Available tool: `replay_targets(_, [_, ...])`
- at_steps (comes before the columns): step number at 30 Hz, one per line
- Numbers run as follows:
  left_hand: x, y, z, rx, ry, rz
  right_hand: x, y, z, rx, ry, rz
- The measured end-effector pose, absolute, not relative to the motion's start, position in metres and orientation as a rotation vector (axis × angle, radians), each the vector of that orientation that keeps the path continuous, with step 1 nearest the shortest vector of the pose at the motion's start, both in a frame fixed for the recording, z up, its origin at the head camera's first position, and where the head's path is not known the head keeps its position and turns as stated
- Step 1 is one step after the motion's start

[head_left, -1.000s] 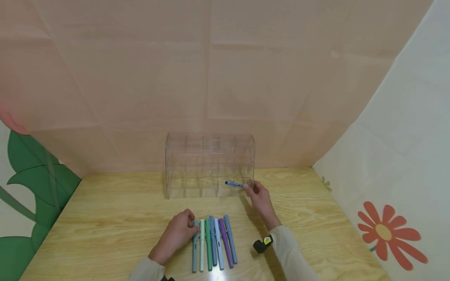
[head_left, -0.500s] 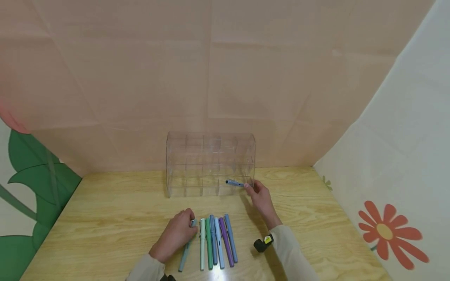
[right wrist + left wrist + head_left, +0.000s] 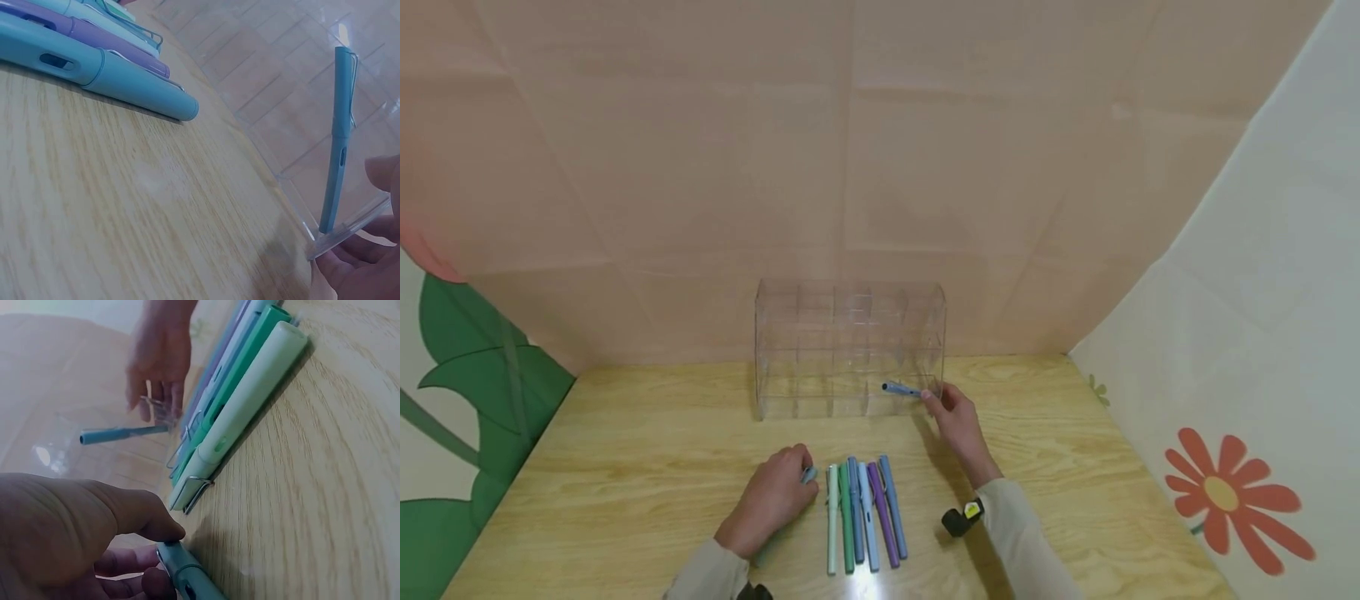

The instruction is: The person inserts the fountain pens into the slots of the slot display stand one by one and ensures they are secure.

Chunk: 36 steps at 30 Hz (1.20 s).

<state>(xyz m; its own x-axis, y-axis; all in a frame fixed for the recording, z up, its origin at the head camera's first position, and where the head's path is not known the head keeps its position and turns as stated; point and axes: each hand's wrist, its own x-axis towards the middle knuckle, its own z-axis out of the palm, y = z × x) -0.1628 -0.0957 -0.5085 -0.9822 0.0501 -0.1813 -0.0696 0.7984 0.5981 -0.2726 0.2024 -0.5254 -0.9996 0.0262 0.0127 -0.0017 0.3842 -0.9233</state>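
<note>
My left hand (image 3: 777,494) pinches a capped grey-teal pen (image 3: 190,573) near its clip end, thumb on top and fingers beneath. In the head view the hand covers most of this pen, which slants left of a row of pens. My right hand (image 3: 957,425) grips the right side wall of a clear compartment organizer (image 3: 850,408), thumb on the inner side and fingers outside. A blue pen (image 3: 339,134) leans in the organizer's lower right compartment, its clip end sticking out toward the left in the head view.
Beside the left hand lie a mint pen (image 3: 832,521), a green pen (image 3: 846,521), a purple pen (image 3: 883,517) and several blue ones, all side by side on the wood-grain table (image 3: 647,467). A pinkish cloth backdrop (image 3: 850,167) hangs behind the organizer.
The left hand has drawn the grey-teal pen away from the row, its lower end swinging left beneath the hand. The right hand and the leaning blue pen have stayed in place.
</note>
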Motion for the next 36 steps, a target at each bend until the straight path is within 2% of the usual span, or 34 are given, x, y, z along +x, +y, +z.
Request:
replay_targets(21, [-0.162,-0.113,-0.483,-0.029,2.760,1.170,-0.274,0.202,-0.526,-0.026,-2.590,1.703])
replay_targets(36, [-0.154,-0.117,-0.431,0.069,2.847,1.411,-0.275,0.201,-0.527,-0.040,-2.569,1.684])
